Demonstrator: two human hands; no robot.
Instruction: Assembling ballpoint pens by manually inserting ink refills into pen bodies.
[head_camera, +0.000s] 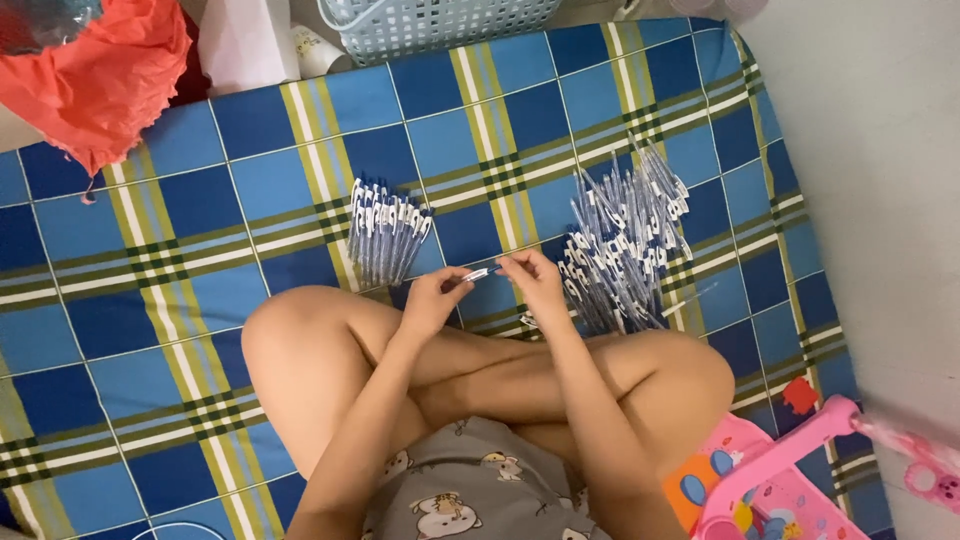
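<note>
I sit cross-legged on a blue, green and white plaid mat (150, 300). My left hand (432, 297) and my right hand (535, 280) hold one clear pen with a blue cap (480, 273) between them, just above my knees. A neat bundle of the same pens (385, 228) lies ahead of my left hand. A bigger, looser heap of pens (625, 240) lies to the right of my right hand.
A red cloth (100, 80) is bunched at the mat's far left corner. A pale blue plastic basket (440, 25) stands at the far edge. A pink plastic toy (780, 480) sits by my right knee. A pale floor (870, 150) runs along the right.
</note>
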